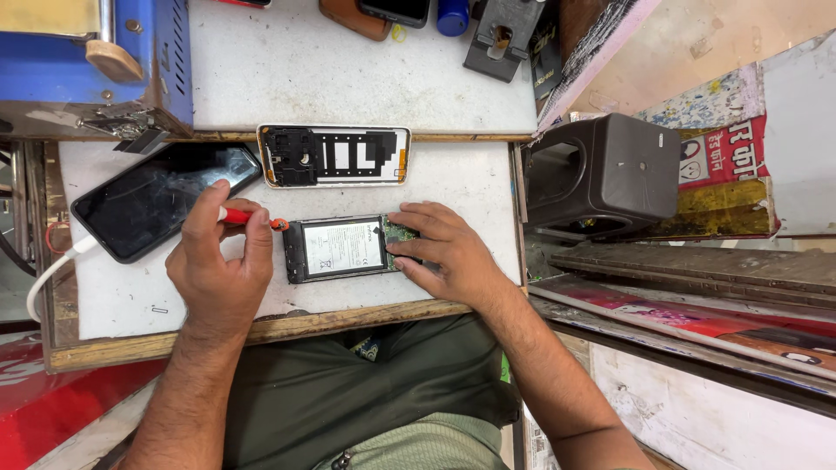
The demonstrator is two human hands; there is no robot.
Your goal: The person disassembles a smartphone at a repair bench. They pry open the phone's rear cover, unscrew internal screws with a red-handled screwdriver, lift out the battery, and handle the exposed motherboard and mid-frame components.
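An opened phone [340, 250] lies face down on the white work surface [461, 178], its battery and green circuit board exposed. My right hand [440, 248] rests on the phone's right end and presses on the board area. My left hand [219, 261] grips a red-handled screwdriver [252, 218] whose tip points at the phone's left edge. The removed back frame [333, 157], white-rimmed with black inner parts, lies just beyond the phone.
A black phone [161, 200] with a white cable [52, 270] lies at the left. A blue machine [96, 61] stands at the back left. A black plastic box [601, 174] sits at the right. Tools and small items lie along the far edge.
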